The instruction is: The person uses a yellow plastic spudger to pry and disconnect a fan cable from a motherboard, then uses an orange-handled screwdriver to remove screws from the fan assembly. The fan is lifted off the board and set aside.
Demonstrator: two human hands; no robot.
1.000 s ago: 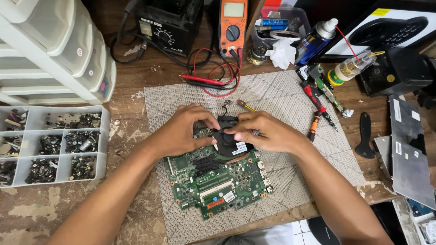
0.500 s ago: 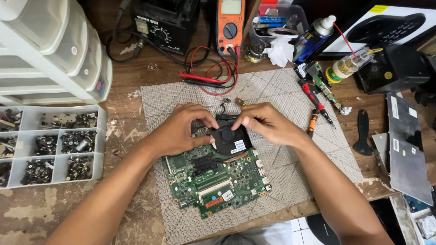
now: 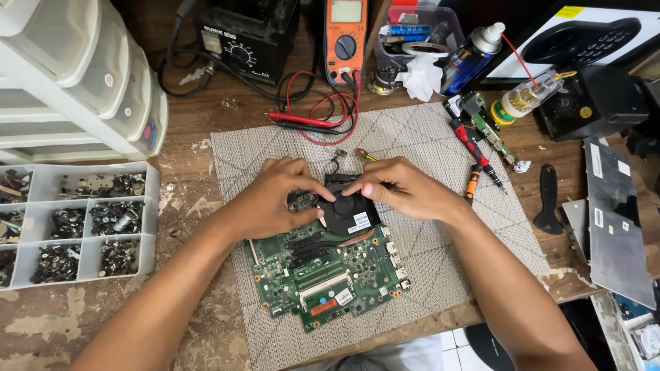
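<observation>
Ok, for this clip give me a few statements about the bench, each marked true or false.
1. Both hands rest on the black fan at the far end of the green board. True.
2. The board lies on bare wood. False: it lies on a grey mat.
3. The orange multimeter stands beyond the mat, its red leads trailing onto it. True.
4. The left hand holds a screwdriver. False: the red screwdriver lies on the mat, right of the right hand.
5. The parts tray sits to the person's right. False: it sits to the left.
</observation>
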